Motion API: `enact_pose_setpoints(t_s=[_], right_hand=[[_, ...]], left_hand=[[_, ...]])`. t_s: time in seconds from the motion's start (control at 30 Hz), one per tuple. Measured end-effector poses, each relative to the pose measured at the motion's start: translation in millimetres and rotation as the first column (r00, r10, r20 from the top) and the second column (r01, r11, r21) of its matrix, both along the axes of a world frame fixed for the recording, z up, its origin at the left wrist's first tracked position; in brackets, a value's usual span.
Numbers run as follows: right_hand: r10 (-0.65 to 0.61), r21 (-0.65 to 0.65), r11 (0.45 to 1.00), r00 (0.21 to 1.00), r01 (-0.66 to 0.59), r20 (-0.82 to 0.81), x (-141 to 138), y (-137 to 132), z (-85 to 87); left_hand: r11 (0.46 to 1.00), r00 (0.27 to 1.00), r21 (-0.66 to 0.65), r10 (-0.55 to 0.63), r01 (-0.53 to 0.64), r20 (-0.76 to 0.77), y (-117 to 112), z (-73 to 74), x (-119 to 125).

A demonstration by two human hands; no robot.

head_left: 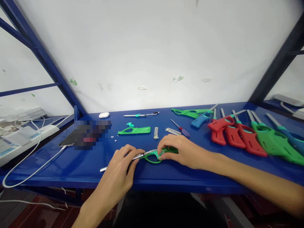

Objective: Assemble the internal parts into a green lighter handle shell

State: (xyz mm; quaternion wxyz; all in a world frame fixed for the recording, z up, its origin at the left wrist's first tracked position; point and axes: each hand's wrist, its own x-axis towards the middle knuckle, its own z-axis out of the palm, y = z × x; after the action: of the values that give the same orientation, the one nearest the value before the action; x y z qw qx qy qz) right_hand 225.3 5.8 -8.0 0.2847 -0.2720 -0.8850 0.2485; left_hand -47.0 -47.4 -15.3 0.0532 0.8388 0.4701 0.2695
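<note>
A green long-nosed gas lighter (154, 155) lies on the blue table (71, 164) near the front edge, its metal tube pointing left. My left hand (121, 169) pinches the tube, fingers closed on it. My right hand (181, 148) is closed over the green handle, fingertips at the trigger loop. A separate green handle shell (134, 130) lies just behind, with a small teal piece (129, 124) beside it.
A row of red, green and blue lighters (247, 134) fills the right side. A red-handled screwdriver (180, 128), small metal parts (156, 133), a thin tube with wires (140, 115), a white earbud case (104, 115) and a phone with cable (68, 141) lie around.
</note>
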Motion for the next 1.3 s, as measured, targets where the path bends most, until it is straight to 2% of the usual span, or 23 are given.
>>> enact_pose_setpoints(t_s=[0.67,1.03,1.3], right_hand=[[0.008,0.007,1.0,1.0,-0.008,-0.007,-0.1,-1.8,1.8],[0.009,0.016,1.0,1.0,-0.009,-0.009,-0.5,-1.3,0.6],[0.01,0.019,1.0,1.0,-0.01,-0.01,-0.6,-0.9,0.8]], left_hand=[[0.993,0.993,-0.055,-0.097,0.101,0.073,0.6,6.8,-1.3],[0.989,0.985,0.0,-0.147,0.147,0.093,1.5,4.9,-2.2],[0.99,0.983,-0.006,-0.137,0.139,0.124,-0.6,7.6,-1.1]])
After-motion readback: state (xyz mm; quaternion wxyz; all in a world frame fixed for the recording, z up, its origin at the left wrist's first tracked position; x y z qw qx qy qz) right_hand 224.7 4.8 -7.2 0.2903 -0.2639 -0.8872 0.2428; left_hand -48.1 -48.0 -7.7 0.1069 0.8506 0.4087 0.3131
